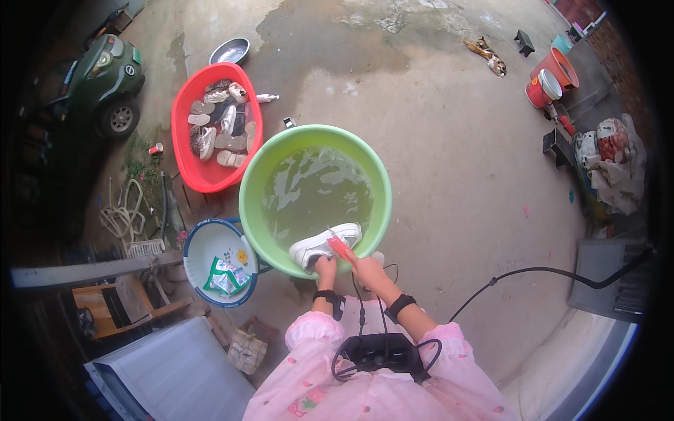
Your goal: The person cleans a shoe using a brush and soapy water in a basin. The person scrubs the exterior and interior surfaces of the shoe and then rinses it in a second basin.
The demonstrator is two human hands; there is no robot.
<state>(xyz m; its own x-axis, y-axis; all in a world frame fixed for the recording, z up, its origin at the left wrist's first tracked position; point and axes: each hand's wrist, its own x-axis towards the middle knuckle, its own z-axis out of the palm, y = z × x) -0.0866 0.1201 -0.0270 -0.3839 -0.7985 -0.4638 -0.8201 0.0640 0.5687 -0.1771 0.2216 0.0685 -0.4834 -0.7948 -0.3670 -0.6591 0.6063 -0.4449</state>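
Over one green basin (256, 184): one white shoe (319, 245), one brush (340, 248).

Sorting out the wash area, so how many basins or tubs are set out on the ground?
4: green tub by the hands, red tub behind-left, white basin at left, metal bowl beyond. Others may be hidden.

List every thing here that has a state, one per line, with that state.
green basin: filled with murky water
white shoe: on the basin rim, held by left hand
red brush: in right hand, on the shoe
red tub: packed with shoes
white basin: holds a packet
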